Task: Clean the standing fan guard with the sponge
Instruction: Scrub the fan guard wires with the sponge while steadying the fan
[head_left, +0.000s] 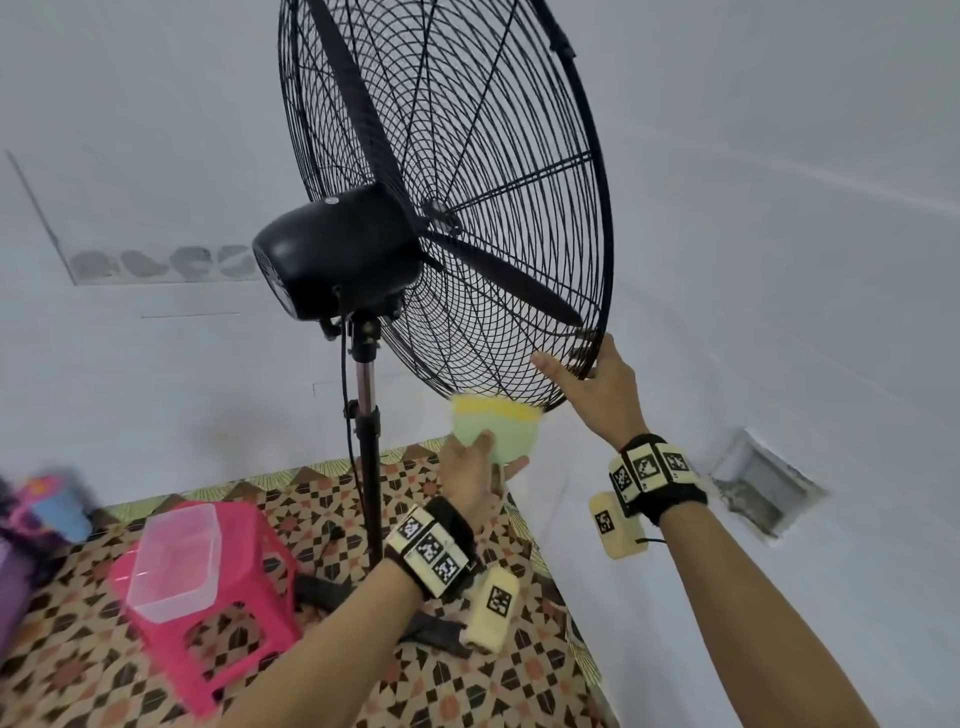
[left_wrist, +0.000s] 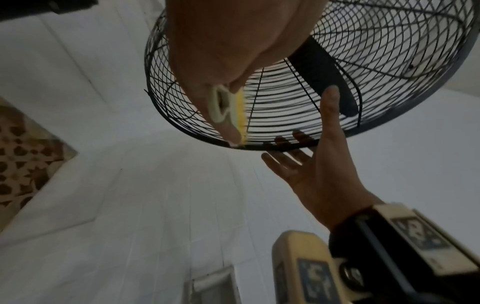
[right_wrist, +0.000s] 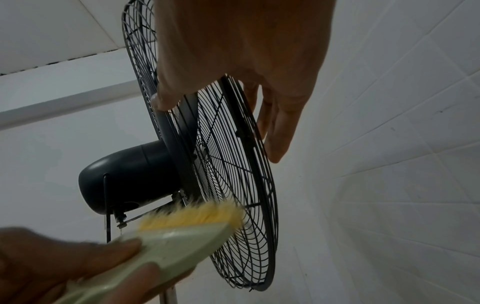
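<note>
The black wire fan guard (head_left: 447, 197) stands high on its pole (head_left: 366, 415), tilted, with the motor housing (head_left: 337, 249) behind it and the dark blades (head_left: 498, 280) inside. The tool for cleaning, a pale green scrub brush with yellow bristles (head_left: 493, 423), touches the lowest part of the guard, just left of the rim's bottom. It looks more like a brush than a sponge. The left hand (head_left: 475, 470) grasps its body with thumb and fingers curled around it, so the bristles point up into the wires. The right hand (head_left: 597, 384) is at the lower right rim of the guard, thumb on the rear side and straight fingers on the front side; most likely it steadies the guard so that it does not swing under the scrubbing. Only the bottom edge seems to be in work now. Below the guard, on the patterned floor (head_left: 156, 675), a pink plastic stool (head_left: 234, 587) carries a clear plastic container (head_left: 176, 556), probably kept near for water, though its content cannot be seen.
</note>
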